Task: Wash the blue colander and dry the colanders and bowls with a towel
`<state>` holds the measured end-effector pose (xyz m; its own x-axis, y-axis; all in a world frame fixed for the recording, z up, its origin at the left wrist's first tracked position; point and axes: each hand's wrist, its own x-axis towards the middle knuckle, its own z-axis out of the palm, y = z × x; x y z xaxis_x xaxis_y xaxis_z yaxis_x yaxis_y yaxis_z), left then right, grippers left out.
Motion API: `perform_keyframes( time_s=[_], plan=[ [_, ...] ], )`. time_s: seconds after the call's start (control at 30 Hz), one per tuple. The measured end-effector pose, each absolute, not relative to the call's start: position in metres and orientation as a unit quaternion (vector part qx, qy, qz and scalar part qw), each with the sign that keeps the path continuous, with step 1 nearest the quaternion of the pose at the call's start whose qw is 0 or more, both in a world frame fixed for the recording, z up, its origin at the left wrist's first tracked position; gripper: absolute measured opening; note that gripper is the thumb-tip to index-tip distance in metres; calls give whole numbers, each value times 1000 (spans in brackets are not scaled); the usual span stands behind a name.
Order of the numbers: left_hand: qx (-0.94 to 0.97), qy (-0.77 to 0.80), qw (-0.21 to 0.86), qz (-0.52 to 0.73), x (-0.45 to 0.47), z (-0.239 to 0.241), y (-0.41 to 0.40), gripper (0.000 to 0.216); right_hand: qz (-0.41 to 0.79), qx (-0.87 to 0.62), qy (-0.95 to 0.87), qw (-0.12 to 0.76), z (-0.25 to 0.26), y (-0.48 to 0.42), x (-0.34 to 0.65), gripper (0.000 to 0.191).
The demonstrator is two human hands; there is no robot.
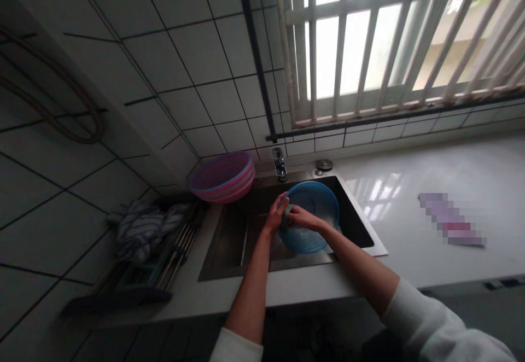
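A blue plastic colander is tilted up over the dark steel sink. My left hand grips the colander's left rim, fingers curled over the edge. My right hand is closed on a small greenish sponge pressed against the colander's rim, right beside my left hand. Both forearms reach in from the bottom of the view, with white sleeves pushed up.
A stack of pink and purple colanders sits at the sink's back left corner. A chrome tap stands behind the sink. A striped cloth lies over a dish rack on the left. White counter stretches right under a barred window.
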<state>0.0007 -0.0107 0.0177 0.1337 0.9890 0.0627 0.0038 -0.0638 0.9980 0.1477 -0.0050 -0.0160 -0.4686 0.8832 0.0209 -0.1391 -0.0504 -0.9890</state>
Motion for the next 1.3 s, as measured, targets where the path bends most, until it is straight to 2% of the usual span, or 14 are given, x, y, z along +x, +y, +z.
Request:
perform_keyframes(
  time_s=[0.07, 0.2, 0.27, 0.33, 0.5, 0.57, 0.7, 0.8, 0.87, 1.0, 1.07, 1.17, 1.23, 1.3],
  plan=[
    [557, 452, 509, 476, 0, 19, -11, 73, 634, -336, -565, 408, -18, -3, 147, 26],
    [567, 425, 522, 475, 4, 22, -13, 71, 552, -417, -476, 543, -6, 14, 167, 25],
    [562, 424, 527, 476, 5, 22, -13, 73, 545, -435, -440, 565, -2, 18, 173, 25],
    [562, 425, 524, 479, 5, 21, -13, 73, 563, -421, -455, 546, -5, 15, 171, 25],
    [568, 444, 507, 473, 1, 21, -12, 71, 630, -345, -574, 392, -21, -1, 147, 25],
    [573, 444, 504, 469, 1, 21, -12, 71, 620, -353, -558, 424, -20, 2, 150, 27],
    [570, 425, 522, 471, 4, 22, -13, 73, 562, -425, -436, 560, -3, 18, 172, 30],
    [559, 420, 531, 479, 5, 22, -14, 72, 551, -433, -427, 571, 0, 19, 176, 30],
    [557, 421, 531, 481, 3, 20, -13, 73, 573, -398, -496, 517, -7, 11, 167, 29],
    [551, 447, 523, 472, 1, 19, -12, 78, 621, -321, -622, 352, -24, -2, 149, 21],
    [565, 440, 519, 466, 1, 19, -11, 76, 575, -361, -633, 371, -24, 1, 151, 19],
    [595, 413, 518, 455, 4, 22, -12, 72, 416, -500, -601, 464, -16, 12, 168, 17],
    [595, 408, 525, 451, 4, 24, -13, 70, 345, -557, -597, 463, -10, 18, 177, 15],
    [588, 410, 532, 451, 3, 25, -15, 69, 335, -546, -627, 443, -9, 17, 178, 12]
  ],
)
